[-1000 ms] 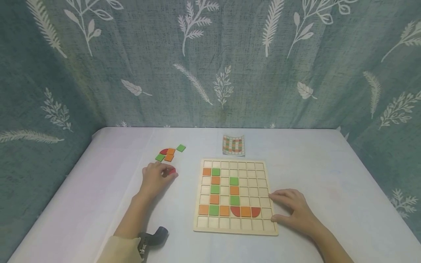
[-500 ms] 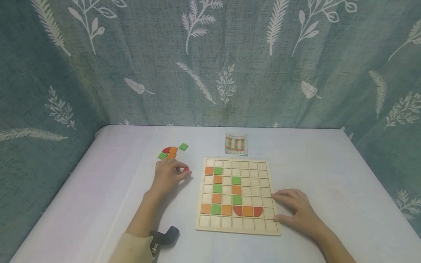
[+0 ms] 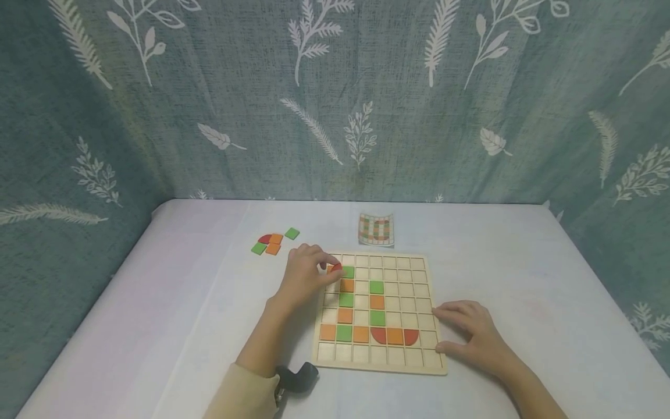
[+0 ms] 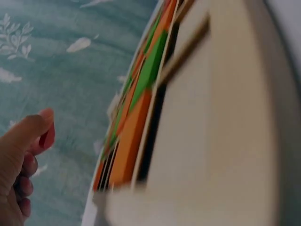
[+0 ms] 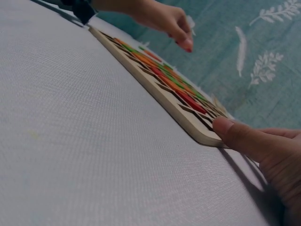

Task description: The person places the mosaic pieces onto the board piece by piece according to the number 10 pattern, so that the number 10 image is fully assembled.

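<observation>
Between thumb and fingers, my left hand (image 3: 305, 274) pinches a red quarter-round tile (image 3: 337, 267) above the upper left of the wooden grid board (image 3: 379, 369). In the left wrist view the red tile (image 4: 47, 137) sticks out past the thumb, clear of the board. Orange, green and red tiles fill some of the board's squares, mostly on the left and in a row near the bottom. Along the board's right edge rests my right hand (image 3: 473, 336), thumb and fingertips touching the rim. The right wrist view shows its thumb (image 5: 225, 126) on the board's corner.
Left of the board lie several loose tiles: a red one (image 3: 265, 238), orange ones (image 3: 273, 249) and green ones (image 3: 292, 233). Behind the board is a small pattern card (image 3: 376, 230). A patterned curtain (image 3: 335, 116) hangs behind the white table.
My left hand has carried the red tile rightward, from beside the loose tiles to over the board's upper left. My right hand stays at the board's edge.
</observation>
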A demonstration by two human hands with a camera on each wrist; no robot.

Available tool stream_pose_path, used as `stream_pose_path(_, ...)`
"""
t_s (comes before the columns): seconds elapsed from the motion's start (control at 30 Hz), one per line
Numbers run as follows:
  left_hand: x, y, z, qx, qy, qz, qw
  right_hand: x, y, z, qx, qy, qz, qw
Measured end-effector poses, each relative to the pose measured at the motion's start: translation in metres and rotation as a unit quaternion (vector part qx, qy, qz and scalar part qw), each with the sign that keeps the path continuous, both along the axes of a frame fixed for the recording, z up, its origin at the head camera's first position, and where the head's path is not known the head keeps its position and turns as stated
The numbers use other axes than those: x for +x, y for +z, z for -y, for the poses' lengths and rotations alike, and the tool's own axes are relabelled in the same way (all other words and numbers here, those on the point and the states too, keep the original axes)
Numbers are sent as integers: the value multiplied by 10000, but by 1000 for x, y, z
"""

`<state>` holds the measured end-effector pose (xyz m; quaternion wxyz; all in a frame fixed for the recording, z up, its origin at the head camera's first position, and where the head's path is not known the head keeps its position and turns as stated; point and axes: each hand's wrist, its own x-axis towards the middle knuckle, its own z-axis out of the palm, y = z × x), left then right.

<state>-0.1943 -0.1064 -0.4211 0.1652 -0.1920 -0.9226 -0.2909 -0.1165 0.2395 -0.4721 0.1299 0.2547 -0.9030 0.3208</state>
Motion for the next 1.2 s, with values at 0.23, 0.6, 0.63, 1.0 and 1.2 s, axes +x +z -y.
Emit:
stream_pose_path(0.23,-10,-1,-31,53,-197,250,9995,0,0,-1,-2,42,-36,10000)
stream_pose_path(0.6,-24,-14,-66,-546,-156,1244,9906,1,2,-1,-50,-9,41,10000)
stream_pose_path(0.63,-25,-15,-67,-658,-109,1257,9898,1,2,-1,-51,-6,48,10000)
stream_pose_path(1.0,-23,-19,-72,-173,52,1480,9888,1,2,0,-46,35,-15,10000)
stream_pose_path(1.2,-25,-25,-81,-89,80,1433,9896,1,1,-1,-11,-4,68,10000)
